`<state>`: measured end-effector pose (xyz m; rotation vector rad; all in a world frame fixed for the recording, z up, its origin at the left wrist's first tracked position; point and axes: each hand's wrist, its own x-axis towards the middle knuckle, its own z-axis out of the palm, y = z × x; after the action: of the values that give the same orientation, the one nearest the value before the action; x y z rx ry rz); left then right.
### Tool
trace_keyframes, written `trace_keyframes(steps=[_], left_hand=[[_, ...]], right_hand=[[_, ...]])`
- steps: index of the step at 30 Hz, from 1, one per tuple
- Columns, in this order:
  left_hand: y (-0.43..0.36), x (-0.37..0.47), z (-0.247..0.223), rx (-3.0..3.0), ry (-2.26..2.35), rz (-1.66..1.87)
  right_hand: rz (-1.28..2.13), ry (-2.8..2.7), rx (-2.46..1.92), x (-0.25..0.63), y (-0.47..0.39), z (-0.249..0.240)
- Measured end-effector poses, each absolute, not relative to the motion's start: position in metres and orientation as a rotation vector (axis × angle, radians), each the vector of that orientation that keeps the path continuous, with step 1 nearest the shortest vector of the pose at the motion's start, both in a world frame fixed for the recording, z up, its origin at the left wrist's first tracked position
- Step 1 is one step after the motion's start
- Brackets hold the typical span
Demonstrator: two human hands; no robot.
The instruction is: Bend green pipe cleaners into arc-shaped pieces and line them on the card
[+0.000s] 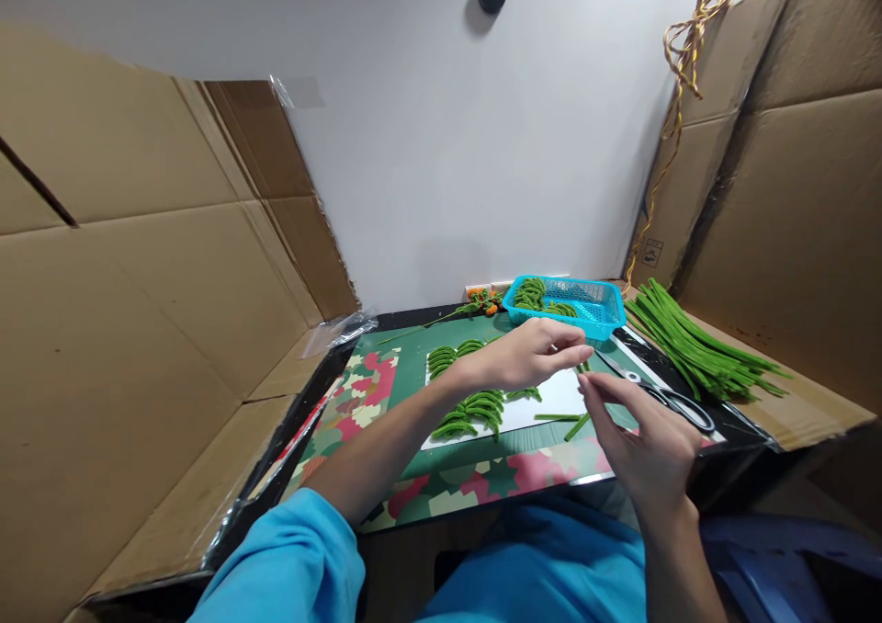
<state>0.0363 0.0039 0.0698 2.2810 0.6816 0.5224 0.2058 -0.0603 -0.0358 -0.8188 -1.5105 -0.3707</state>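
Note:
My left hand (pixel 541 356) and my right hand (pixel 644 425) meet above the right part of a white sheet (pixel 561 389), fingertips pinched. Between them shows a short green pipe cleaner piece (pixel 584 366), mostly covered by the fingers. Two straight cut pieces of green pipe cleaner (pixel 557 417) lie below, close to my right hand. On the sheet sit rows of curved, leaf-like green pipe cleaner pieces (pixel 484 407), partly hidden by my left forearm. Black-handled scissors (pixel 679 406) rest just beyond my right hand, their blades pointing toward the basket.
A blue plastic basket (pixel 585 329) holding more curved green pieces stands at the back. Right of it lies a bundle of long green pipe cleaners (pixel 709 352). Orange flowers (pixel 491 301) on a green stem are behind the mat (pixel 406 462). Cardboard walls (pixel 792 219) flank both sides.

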Motion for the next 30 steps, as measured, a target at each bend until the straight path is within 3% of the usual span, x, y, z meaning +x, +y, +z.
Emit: trace_keyframes(steps=[7, 30], left_hand=[[-0.0036, 0.0358, 0.0744, 2.079, 0.668, 0.504], [-0.0002, 0.0353, 0.0727, 2.4, 0.659, 0.525]], right_hand=[[-0.254, -1.474, -0.854, 0.209, -0.0534, -0.0417], [-0.401, -1.579, -0.866, 0.206, -0.0543, -0.0434]])
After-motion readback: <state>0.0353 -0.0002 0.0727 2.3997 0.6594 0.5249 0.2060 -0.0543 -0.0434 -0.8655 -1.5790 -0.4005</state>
